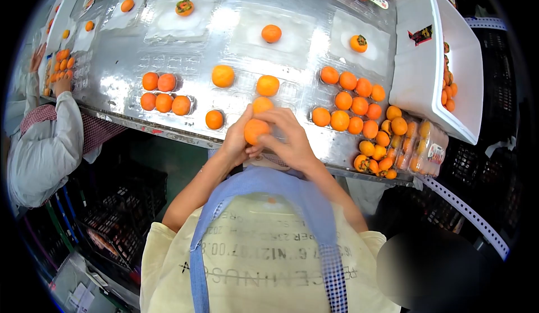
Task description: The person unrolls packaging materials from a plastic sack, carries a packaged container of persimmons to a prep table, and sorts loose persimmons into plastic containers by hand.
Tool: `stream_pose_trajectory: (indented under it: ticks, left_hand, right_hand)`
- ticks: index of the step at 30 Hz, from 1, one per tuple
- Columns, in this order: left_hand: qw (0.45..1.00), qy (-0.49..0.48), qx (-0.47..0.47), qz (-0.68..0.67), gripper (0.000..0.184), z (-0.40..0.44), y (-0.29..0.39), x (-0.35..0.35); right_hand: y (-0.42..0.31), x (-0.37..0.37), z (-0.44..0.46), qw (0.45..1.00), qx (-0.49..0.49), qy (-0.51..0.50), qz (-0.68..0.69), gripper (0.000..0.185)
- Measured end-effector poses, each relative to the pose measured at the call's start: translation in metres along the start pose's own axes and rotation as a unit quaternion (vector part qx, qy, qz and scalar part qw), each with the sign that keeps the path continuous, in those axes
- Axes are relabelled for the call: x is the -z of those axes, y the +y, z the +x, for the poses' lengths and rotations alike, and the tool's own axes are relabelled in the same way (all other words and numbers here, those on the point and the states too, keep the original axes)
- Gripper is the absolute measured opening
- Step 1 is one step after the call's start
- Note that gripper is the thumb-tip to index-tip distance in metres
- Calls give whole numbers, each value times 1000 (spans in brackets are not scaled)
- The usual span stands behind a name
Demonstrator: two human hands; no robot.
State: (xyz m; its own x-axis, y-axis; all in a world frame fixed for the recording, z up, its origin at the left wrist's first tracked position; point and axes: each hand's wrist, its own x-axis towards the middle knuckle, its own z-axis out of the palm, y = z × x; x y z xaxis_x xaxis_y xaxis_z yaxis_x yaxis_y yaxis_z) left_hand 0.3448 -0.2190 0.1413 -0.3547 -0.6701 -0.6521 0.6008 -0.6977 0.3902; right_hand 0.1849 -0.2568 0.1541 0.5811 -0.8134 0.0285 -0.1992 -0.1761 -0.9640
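Just above the table's front edge, my left hand (238, 139) is closed round an orange persimmon (256, 131). My right hand (285, 135) touches the same fruit from the right, its fingers curled over it. Right behind the hands, another persimmon (262, 105) sits in a clear plastic tray (287, 90), with one more (268, 85) behind it. A persimmon (223, 76) lies to the left, and one (214, 119) is nearer the edge. Clear trays of persimmons stand at the left (164, 103) and at the right (359, 104).
A white foam box (418, 60) holding fruit stands at the right, by a loose persimmon pile (377, 154) and packed clear boxes (429, 147). Single persimmons (271, 33) rest on plastic sheets along the back. A co-worker's sleeve (67, 125) is at the far left.
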Motion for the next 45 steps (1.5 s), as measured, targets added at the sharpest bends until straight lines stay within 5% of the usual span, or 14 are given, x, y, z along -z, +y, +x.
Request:
stream_pose_trajectory:
  ticks: [10,13,15,17,18,21,28,32,39,45]
  left_hand:
    - [995,42,-4,93,61,-1,-8,-10]
    - [993,6,-13,121,64,-3,-6,-13]
    - [982,-41,-25,181,66,-3,-5,2]
    - [974,12,-83,210,51,-10,-1,6]
    - [966,36,-124,226,45,-11,-1,15]
    - [956,122,-201,176,24,-20,4,41]
    - [924,246,-279,87,16,-37,3,86]
    - [871,328,-308,196,16,-45,1,102]
    - [635,384,-312,593,50,-39,-1,79]
    - [587,389,-307,640,49,-33,0,74]
  right_hand:
    - [-16,13,-3,989,31,-35,-141,51]
    - [-8,32,-8,989,57,14,-138,50]
    - [-5,70,-14,979,31,149,-137,44]
    - [-14,124,-23,928,-58,346,-130,36]
    - [2,173,-33,886,0,372,-277,41]
    - [-18,258,-36,776,76,530,-332,42]
    - [25,370,-64,709,-98,530,-455,51]
    - [37,392,-69,724,-164,466,-481,57]
    - [34,379,-58,697,-204,484,-489,56]
    - [46,382,-65,668,-175,490,-532,45]
